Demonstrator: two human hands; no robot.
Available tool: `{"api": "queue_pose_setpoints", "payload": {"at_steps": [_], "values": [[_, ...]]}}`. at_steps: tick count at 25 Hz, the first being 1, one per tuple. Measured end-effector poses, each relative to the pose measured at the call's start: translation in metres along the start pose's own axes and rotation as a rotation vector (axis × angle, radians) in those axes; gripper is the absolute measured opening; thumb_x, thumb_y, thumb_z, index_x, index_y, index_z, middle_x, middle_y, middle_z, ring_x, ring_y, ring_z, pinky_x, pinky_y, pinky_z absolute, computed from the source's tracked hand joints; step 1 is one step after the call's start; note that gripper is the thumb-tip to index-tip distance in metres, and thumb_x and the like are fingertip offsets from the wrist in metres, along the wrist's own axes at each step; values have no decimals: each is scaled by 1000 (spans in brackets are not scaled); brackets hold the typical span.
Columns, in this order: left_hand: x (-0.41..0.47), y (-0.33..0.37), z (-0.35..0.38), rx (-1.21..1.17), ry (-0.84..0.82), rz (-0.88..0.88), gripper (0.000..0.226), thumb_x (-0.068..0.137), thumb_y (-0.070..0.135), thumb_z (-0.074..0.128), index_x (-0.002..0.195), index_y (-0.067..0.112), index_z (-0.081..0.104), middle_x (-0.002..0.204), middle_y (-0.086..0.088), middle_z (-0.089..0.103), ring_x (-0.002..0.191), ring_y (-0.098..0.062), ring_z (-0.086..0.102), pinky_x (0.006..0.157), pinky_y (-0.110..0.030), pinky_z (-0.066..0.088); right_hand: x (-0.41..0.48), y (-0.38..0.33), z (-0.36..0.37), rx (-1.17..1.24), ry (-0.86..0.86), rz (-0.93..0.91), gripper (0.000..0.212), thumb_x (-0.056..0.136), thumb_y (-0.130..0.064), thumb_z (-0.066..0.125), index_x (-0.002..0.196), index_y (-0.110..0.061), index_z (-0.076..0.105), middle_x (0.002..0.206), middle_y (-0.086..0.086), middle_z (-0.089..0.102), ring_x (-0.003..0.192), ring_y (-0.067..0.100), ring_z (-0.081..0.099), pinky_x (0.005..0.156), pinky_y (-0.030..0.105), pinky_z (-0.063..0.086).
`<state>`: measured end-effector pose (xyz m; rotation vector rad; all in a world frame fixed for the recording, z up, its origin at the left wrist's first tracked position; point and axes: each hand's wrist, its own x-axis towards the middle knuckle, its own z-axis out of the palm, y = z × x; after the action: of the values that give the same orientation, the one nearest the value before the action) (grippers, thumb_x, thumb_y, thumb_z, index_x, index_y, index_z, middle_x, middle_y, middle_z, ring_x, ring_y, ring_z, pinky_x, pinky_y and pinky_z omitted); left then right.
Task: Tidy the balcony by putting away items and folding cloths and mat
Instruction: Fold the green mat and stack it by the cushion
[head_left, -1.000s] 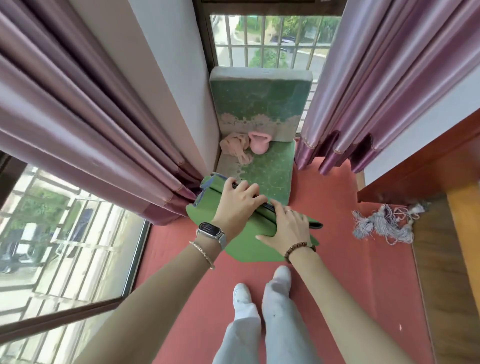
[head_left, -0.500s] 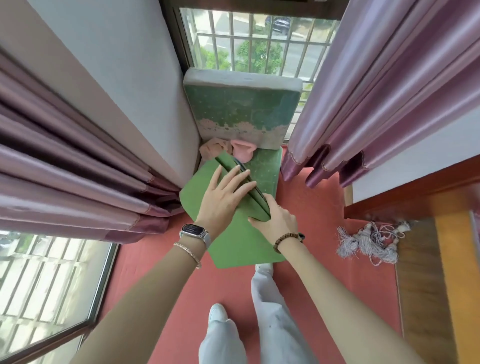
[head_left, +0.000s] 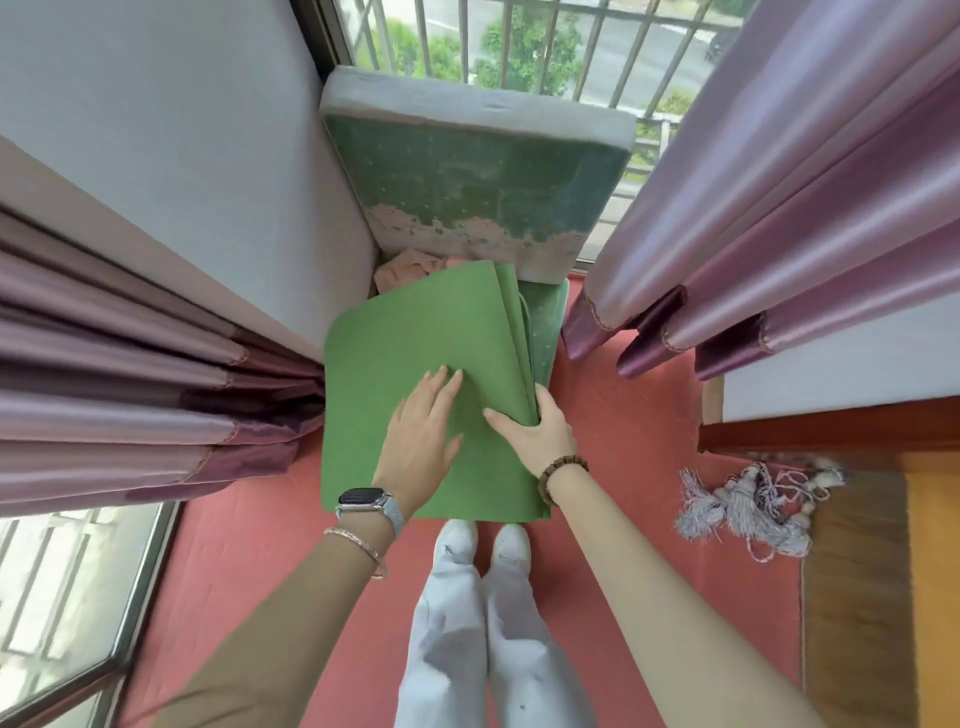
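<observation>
In the centre of the frame my left hand (head_left: 423, 431) lay flat, fingers straight, on the folded green mat (head_left: 415, 338), my right hand (head_left: 537, 434) gripped its stacked layers at the right edge, and I judged these could fan open if that grip loosened.

Red floor covering (head_left: 649, 415), mauve curtains (head_left: 779, 208), barred window (head_left: 519, 41), daylight

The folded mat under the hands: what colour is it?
The mat is plain green; head view.
</observation>
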<state>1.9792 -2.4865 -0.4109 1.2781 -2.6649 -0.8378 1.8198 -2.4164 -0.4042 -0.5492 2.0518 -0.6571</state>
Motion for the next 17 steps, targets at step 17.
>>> {"api": "queue_pose_setpoints", "payload": {"at_steps": [17], "values": [[136, -151, 244, -53, -135, 85, 67, 91, 28, 59, 151, 31, 30, 163, 1, 16, 152, -21, 9, 119, -58, 16, 256, 171, 101, 490, -126, 125, 40, 74, -34, 82, 111, -28, 67, 105, -4, 75, 94, 14, 72, 88, 39, 58]]}}
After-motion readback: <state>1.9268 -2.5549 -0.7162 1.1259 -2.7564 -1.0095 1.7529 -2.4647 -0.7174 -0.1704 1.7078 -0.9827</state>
